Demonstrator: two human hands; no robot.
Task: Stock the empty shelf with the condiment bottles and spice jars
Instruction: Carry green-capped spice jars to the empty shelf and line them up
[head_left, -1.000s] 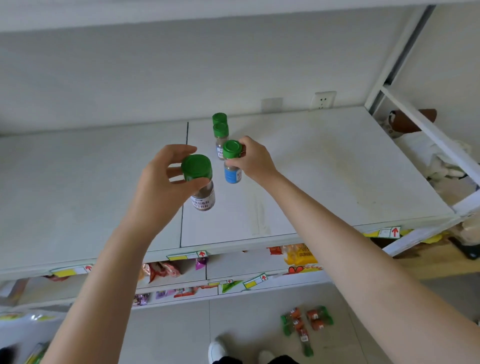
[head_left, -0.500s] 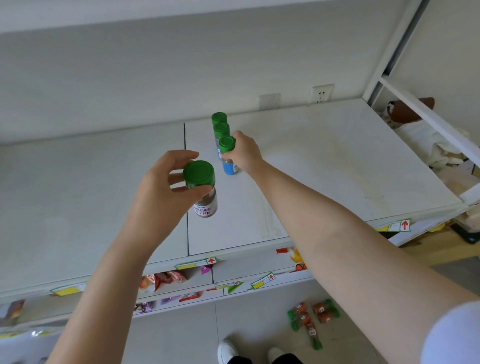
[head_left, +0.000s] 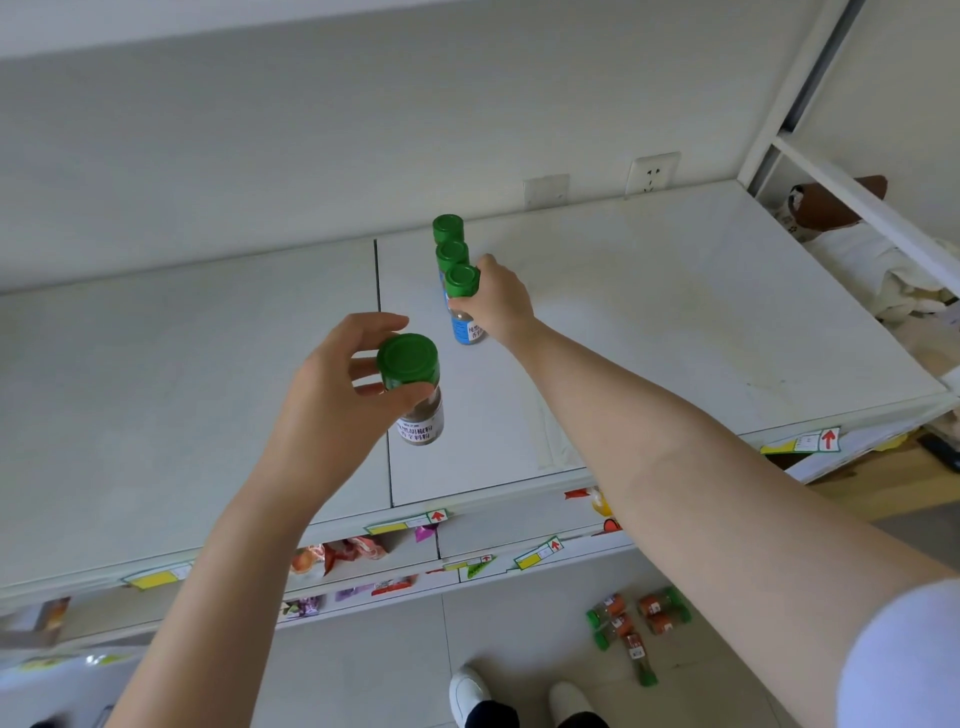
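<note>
Two green-capped jars (head_left: 448, 228) stood in a row on the shelf (head_left: 675, 322). Right hand (head_left: 501, 304) fingers (head_left: 485, 264) clamped the blue-labelled jar (head_left: 467, 327) just before them; left hand (head_left: 332, 400) fingers (head_left: 375, 326) clamped the white-labelled jar (head_left: 418, 410) above the shelf.

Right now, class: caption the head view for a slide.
The right hand grips a blue-label jar on the shelf; left hand holds a second jar.
</note>
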